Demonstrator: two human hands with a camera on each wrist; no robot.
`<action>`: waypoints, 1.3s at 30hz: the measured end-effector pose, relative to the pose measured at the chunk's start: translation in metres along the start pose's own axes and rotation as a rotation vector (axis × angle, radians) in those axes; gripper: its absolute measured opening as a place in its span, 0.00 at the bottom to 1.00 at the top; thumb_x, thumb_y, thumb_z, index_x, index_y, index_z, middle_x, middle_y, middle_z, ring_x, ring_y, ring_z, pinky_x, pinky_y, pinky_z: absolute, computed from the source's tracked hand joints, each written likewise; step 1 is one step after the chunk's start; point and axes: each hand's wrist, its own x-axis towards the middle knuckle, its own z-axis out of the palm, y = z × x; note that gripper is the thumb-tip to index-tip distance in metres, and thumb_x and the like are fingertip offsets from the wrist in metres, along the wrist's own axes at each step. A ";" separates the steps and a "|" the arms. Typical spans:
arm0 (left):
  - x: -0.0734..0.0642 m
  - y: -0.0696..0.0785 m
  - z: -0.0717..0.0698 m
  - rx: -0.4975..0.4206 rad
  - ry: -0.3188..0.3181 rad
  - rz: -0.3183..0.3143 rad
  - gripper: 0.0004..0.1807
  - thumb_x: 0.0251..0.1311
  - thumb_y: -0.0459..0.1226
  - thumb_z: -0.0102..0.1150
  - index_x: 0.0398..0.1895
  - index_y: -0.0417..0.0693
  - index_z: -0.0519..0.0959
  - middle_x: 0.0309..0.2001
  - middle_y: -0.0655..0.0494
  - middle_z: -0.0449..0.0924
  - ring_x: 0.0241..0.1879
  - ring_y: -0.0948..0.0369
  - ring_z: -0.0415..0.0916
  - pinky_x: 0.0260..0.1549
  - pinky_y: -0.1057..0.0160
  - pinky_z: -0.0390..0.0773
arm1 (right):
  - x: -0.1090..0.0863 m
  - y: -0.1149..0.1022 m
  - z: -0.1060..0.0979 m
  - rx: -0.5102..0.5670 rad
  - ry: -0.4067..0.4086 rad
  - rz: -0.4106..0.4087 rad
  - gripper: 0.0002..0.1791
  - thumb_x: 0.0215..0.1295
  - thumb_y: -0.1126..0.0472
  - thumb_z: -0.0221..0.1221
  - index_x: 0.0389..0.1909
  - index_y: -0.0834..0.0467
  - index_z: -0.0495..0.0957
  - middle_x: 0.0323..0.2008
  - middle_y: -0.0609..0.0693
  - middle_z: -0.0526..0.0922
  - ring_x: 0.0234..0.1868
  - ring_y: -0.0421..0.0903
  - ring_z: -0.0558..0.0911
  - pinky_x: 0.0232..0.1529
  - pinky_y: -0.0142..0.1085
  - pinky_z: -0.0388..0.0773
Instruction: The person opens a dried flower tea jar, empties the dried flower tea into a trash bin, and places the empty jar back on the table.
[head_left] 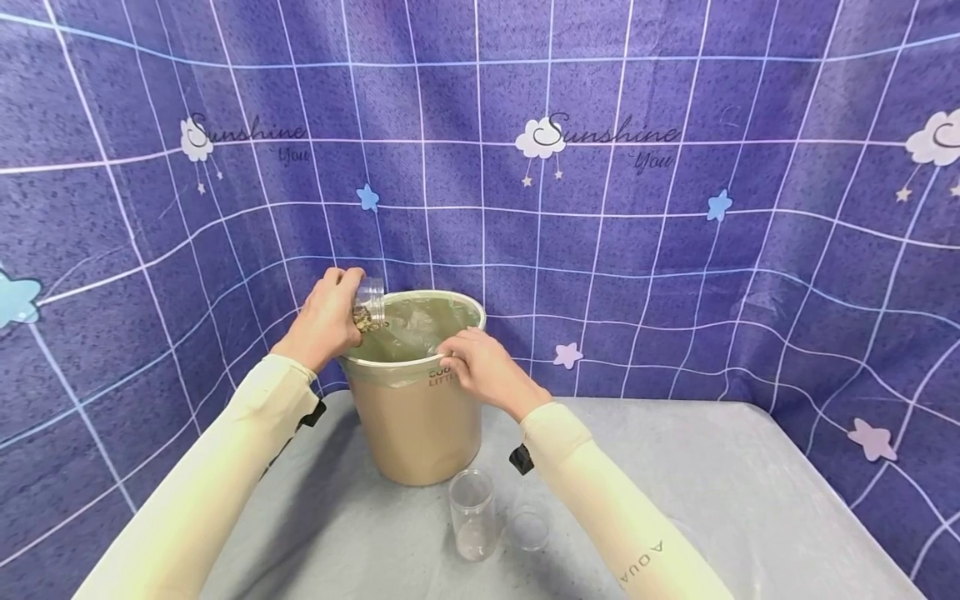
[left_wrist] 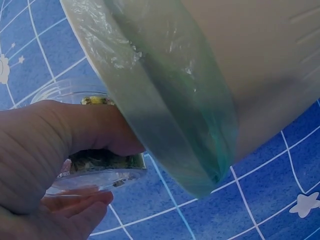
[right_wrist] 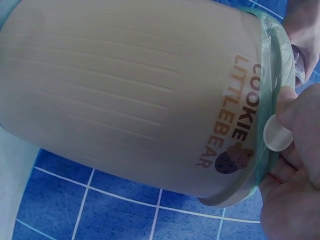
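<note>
In the head view a beige trash can (head_left: 420, 425), lined with a thin green bag (head_left: 431, 321), stands at the back of the table. My left hand (head_left: 326, 312) grips a clear plastic jar (head_left: 372, 292), tipped sideways with its mouth over the left of the can's rim. Dried, yellow-green plant bits (head_left: 363, 319) lie in the jar's lower side. In the left wrist view the thumb crosses the jar (left_wrist: 127, 174), close beside the liner. My right hand (head_left: 483, 367) holds the can's front rim, its thumb near a pale round tab (right_wrist: 278, 134) in the right wrist view.
A second clear jar (head_left: 474, 521) stands upright on the grey tabletop (head_left: 637, 467) in front of the can. Beside it lies a clear round lid (head_left: 528, 530). A purple-blue gridded curtain (head_left: 600, 250) closes off the back and both sides.
</note>
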 end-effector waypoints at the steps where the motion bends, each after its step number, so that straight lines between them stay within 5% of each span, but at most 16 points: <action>1: 0.000 0.000 0.000 0.002 0.002 0.005 0.50 0.27 0.20 0.70 0.66 0.32 0.68 0.55 0.28 0.70 0.51 0.32 0.71 0.55 0.33 0.71 | 0.000 0.000 0.000 -0.001 0.000 0.001 0.05 0.68 0.64 0.64 0.41 0.60 0.85 0.38 0.52 0.87 0.45 0.50 0.84 0.66 0.43 0.72; 13: 0.004 0.001 0.001 0.026 -0.015 0.050 0.48 0.31 0.17 0.62 0.68 0.33 0.68 0.57 0.29 0.69 0.55 0.32 0.70 0.57 0.34 0.70 | 0.000 -0.001 -0.003 0.001 0.000 0.001 0.04 0.68 0.65 0.64 0.41 0.60 0.85 0.38 0.52 0.87 0.45 0.50 0.84 0.68 0.44 0.70; 39: 0.002 -0.005 0.001 0.076 -0.012 0.122 0.47 0.30 0.17 0.64 0.66 0.32 0.69 0.54 0.29 0.70 0.50 0.31 0.71 0.54 0.34 0.71 | -0.001 -0.004 -0.001 0.010 0.009 -0.001 0.05 0.67 0.65 0.64 0.41 0.61 0.85 0.38 0.53 0.86 0.45 0.51 0.84 0.71 0.45 0.68</action>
